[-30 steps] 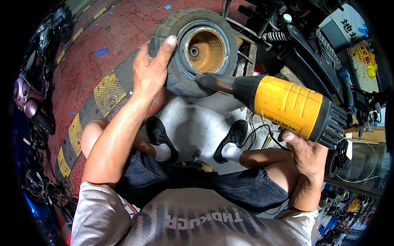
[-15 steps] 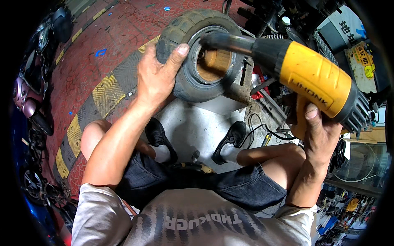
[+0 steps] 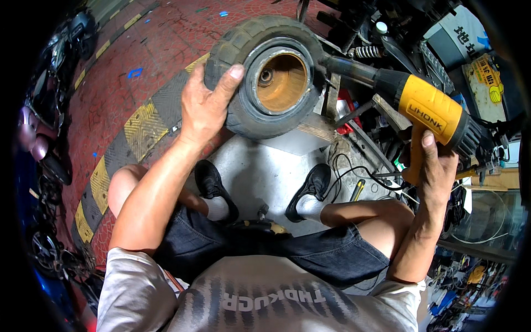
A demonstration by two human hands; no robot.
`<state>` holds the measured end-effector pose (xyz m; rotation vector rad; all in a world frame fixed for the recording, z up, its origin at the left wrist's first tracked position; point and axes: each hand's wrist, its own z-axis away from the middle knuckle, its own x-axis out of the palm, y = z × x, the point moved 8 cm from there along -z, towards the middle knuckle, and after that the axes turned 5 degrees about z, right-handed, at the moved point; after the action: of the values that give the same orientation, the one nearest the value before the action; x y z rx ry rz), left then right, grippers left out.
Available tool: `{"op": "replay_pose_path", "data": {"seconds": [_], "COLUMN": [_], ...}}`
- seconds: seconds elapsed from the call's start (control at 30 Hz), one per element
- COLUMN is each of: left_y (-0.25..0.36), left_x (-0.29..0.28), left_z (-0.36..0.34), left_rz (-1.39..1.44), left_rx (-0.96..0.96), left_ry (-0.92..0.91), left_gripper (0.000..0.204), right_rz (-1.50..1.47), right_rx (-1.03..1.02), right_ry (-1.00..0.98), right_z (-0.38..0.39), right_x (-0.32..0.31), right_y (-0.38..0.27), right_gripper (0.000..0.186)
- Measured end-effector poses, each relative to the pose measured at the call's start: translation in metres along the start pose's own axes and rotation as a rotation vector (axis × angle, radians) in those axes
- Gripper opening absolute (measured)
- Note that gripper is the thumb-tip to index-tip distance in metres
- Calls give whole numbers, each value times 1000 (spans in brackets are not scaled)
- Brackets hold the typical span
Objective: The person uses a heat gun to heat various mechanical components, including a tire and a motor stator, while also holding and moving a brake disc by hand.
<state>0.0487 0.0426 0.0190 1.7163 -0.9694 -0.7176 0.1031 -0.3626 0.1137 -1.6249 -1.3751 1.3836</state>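
My left hand [image 3: 207, 108] grips the left side of a small wheel with a knobbly black tyre [image 3: 229, 52], its thumb lying over the sidewall. The wheel is tilted so that its rusty brown hub cavity [image 3: 286, 88] faces me, with a small round bore inside. In my right hand [image 3: 437, 169] is a yellow and black heat gun [image 3: 428, 105], held by its handle. Its metal nozzle [image 3: 351, 69] points left at the tyre's right edge; whether it touches there I cannot tell. The right fingers are mostly hidden behind the handle.
Beneath the wheel is a wooden block [image 3: 315, 126] on a pale stand. A black cable [image 3: 354, 169] runs to the right past a yellow-black cutter [image 3: 358, 190]. Metal parts and a coil spring [image 3: 368, 52] crowd the upper right. Parked scooters [image 3: 41, 135] line the left.
The heat gun has moved right, and its nozzle has left the front of the hub for the tyre's right side. The hub cavity now shows fully. My left hand has shifted slightly left with the wheel.
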Motion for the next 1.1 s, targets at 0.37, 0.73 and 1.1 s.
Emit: {"op": "replay_pose_path", "data": {"seconds": [0.37,0.73,1.1], "left_y": [-43,-26,1], "left_x": [-21,-13,1], "left_z": [-14,-11,-4], "left_rz": [-82,-47,-106], "left_rx": [-127,-111,-13], "left_ry": [119,126,137], "left_gripper": [90,73,69], "right_rz": [70,23,-106], "right_rx": [171,219,109], "right_ry": [-169,-314,-299], "right_z": [29,42,37], "right_x": [21,54,67], "right_y": [17,-3,-22], "right_gripper": [43,43,48]}}
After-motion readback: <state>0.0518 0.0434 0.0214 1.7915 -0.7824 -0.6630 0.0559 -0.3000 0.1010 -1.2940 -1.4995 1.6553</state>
